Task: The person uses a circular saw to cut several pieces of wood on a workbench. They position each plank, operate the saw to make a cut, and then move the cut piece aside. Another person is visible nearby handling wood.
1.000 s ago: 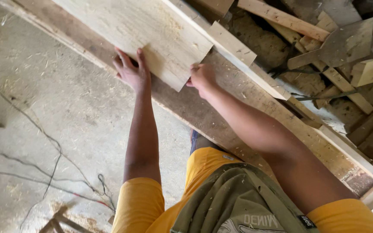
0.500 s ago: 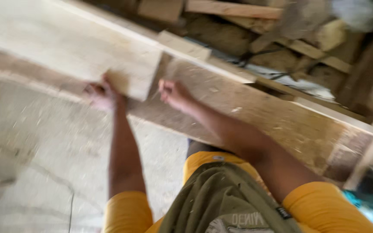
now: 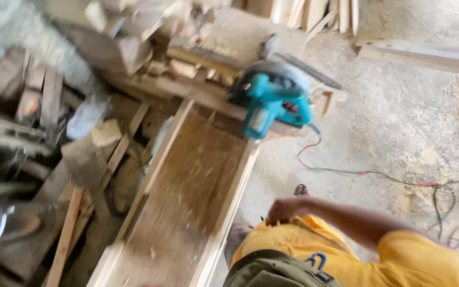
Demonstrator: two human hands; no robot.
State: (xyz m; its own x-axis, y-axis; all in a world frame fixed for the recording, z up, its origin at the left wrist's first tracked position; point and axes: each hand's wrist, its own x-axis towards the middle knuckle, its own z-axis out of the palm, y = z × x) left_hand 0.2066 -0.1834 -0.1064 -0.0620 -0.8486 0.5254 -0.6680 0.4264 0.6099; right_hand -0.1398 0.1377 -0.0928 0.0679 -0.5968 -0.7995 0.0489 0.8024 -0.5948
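Note:
My right hand (image 3: 285,208) rests curled against my yellow shorts (image 3: 293,250), the forearm reaching in from the lower right. The blur hides whether it holds anything. My left hand is out of view. A long wooden board (image 3: 187,202) dusted with sawdust runs from the bottom edge up toward the middle, just left of my hand. A teal circular saw (image 3: 272,101) sits at the board's far end, well away from my hand.
The saw's red and black cord (image 3: 367,172) trails right across the sawdust-covered concrete floor (image 3: 399,117). A heap of scrap wood (image 3: 107,53) fills the left and top. A pale plank (image 3: 426,56) lies at the upper right. More cables (image 3: 452,212) coil at the right edge.
The view has swung away from the pale board both hands were pressing on. Both hands have left it; only my right hand shows, drawn back to my shorts.

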